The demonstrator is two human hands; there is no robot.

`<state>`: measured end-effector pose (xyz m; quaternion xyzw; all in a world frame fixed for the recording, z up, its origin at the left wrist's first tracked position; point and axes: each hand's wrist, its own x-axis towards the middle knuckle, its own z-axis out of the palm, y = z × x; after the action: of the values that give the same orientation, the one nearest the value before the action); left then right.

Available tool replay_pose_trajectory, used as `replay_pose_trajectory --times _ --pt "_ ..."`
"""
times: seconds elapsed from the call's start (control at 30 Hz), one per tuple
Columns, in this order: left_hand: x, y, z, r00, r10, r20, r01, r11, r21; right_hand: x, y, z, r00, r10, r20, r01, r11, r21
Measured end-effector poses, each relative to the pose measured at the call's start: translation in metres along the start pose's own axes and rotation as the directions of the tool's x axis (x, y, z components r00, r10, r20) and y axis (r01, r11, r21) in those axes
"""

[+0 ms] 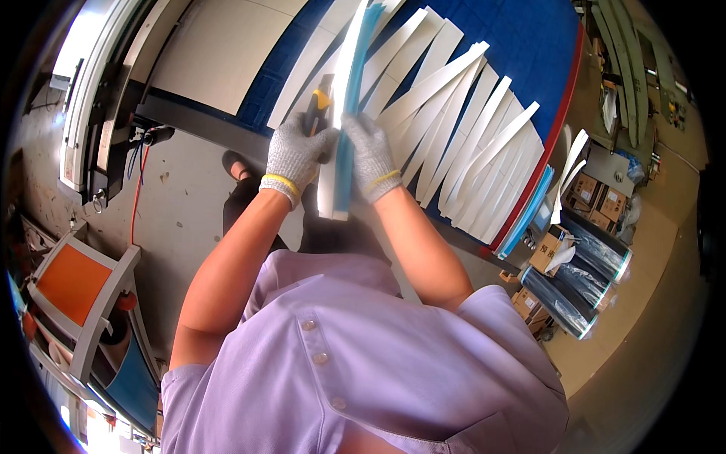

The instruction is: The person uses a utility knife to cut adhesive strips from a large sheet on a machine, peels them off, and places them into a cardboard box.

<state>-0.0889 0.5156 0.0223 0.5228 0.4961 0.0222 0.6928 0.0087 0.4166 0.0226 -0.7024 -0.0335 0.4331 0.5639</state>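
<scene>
While a loose fan of long, narrow white strips (495,181) covers much of the blue tabletop (522,45), we have one long white strip with a light-blue side (342,91) up off it, running lengthwise between our hands. Our left hand (290,155), in a grey knitted glove with a yellow cuff, is closed around a black-and-yellow utility knife (321,99); its thumb lies close against the strip, though we cannot tell whether it presses on it. Our right hand (370,155), gloved alike, is partly closed on the strip's blue side, thumb and fingers gripping the edge.

As for progress, we judge that we are partway through. The strips on the table look separated into lengths, some crossing, none squared into a neat stack, so sorting or gathering seems left. The strip in hand appears unfinished, since knife and strip are held together. We cannot make out the blade or any fresh cut, nor whether we hold one piece or several layers. A wide cream panel (227,57) lies at the table's left; whether it belongs to this work, we cannot say.
</scene>
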Motion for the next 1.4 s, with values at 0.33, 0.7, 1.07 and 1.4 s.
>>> replay_pose_trajectory --times 0.33,0.7,1.07,1.4 --pt "0.000 -0.005 -0.005 0.996 0.010 0.090 -0.011 1.000 0.010 0.005 0.001 0.009 0.947 0.265 0.180 -0.321 0.767 0.556" --pt "-0.003 0.002 -0.014 0.993 0.007 0.117 -0.001 0.999 -0.049 0.001 0.002 0.017 0.995 0.095 -0.007 -0.086 0.932 0.351" --pt "-0.003 -0.003 -0.016 0.991 0.011 0.133 -0.004 0.999 -0.050 -0.005 0.002 0.016 0.999 0.049 -0.001 -0.047 0.974 0.221" --pt "0.002 -0.013 -0.023 0.985 -0.038 0.169 0.052 0.995 -0.083 -0.008 0.003 0.020 0.999 -0.007 -0.048 0.012 0.994 0.113"
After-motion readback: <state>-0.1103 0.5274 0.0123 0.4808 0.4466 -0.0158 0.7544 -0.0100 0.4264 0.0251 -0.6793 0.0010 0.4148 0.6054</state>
